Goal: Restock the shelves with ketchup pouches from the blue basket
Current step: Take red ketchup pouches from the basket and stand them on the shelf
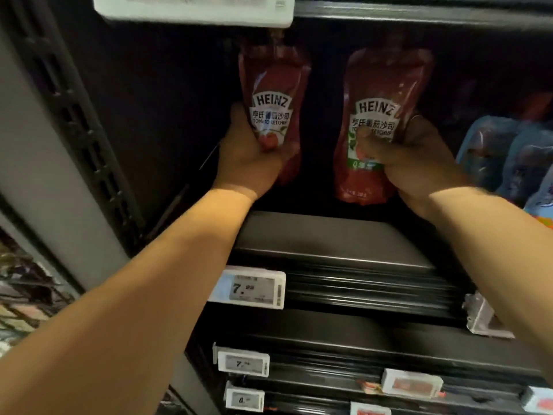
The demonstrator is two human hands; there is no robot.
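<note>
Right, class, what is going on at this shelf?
A person is restocking ketchup. The left hand grips one pouch, the right hand grips a second pouch, both upright above a dark shelf. Blue packs sit to the right. No basket is in view.

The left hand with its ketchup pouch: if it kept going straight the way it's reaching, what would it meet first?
Probably nothing soon. The left hand holds its Heinz ketchup pouch upright above the black shelf, reaching into a dark space. The way looks free toward the shelf's back, though the depth there is too dark to judge.
</note>
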